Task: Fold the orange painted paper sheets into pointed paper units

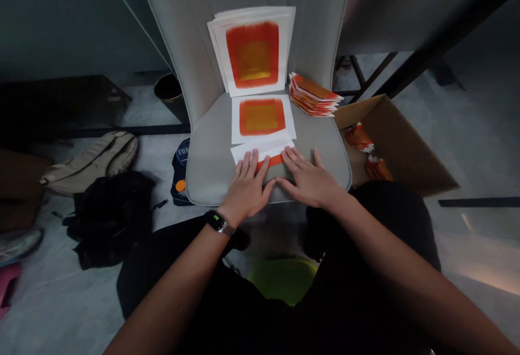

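A white sheet of paper (260,143) lies partly folded near the front of the grey chair seat (211,160), an orange strip showing on the flap turned toward me. My left hand (248,186) rests flat on its left part, fingers stretched out. On the right end lie the fingers of my right hand (306,177), also spread, with the two thumbs almost touching. Just behind it is a flat sheet (264,117) with an orange and gold rectangle. More such sheets (252,54) lean against the backrest. A stack of folded papers (313,95) sits at the right.
Right of the chair stands an open cardboard box (406,149) holding bundles of folded orange papers (359,137). A black bag (111,217), a beige bag (95,163) and a dark bin (170,95) are on the left floor. Between my legs is a green container (283,279).
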Demonstrator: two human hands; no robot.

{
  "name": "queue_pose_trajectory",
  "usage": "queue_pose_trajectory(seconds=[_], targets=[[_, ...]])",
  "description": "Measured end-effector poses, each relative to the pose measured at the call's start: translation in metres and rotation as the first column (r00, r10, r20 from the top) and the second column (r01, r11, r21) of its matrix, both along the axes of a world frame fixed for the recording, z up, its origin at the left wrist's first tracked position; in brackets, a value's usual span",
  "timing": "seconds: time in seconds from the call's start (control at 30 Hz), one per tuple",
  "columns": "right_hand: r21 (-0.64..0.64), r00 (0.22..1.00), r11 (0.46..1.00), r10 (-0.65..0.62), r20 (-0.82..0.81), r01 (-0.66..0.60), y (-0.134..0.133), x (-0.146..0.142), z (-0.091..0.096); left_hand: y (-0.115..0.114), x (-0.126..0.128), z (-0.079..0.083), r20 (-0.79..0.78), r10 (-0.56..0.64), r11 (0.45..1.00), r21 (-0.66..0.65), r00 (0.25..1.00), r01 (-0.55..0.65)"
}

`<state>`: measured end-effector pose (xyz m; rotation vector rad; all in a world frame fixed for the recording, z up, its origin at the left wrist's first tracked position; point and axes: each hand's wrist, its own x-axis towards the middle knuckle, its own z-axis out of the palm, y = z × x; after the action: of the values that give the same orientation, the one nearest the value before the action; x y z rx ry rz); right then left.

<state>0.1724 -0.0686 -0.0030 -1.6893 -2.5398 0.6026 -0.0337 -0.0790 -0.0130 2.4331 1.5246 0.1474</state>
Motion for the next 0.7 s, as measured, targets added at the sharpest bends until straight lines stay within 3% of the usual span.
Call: queue_pose_trajectory(seconds=[0.23,0.33,0.53,0.7], targets=[[-0.001,1.0,1.0,-0.025,0.016,0.025,0.005,-0.004,0.005,0.019,0.009,0.031,-0.055,0.012,1.0,-0.012,0.998,-0.012],[-0.024,1.0,1.0,-0.011,0.01,0.011,0.012,-0.003,0.005,0.036,0.021,0.035,0.001,0.15,0.985,0.092,0.989,-0.149],[-0.062,0.999,0.997,0.04,-0.009,-0.041,0.03,-0.003,0.005,0.07,0.033,0.009,0.081,0.203,0.97,0.118,0.976,-0.212],[-0.158,1.0,0.987,0.012,0.021,-0.009,0.039,0.001,0.008,0.083,0.032,-0.008,0.128,0.238,0.957,0.138,0.963,-0.254]])
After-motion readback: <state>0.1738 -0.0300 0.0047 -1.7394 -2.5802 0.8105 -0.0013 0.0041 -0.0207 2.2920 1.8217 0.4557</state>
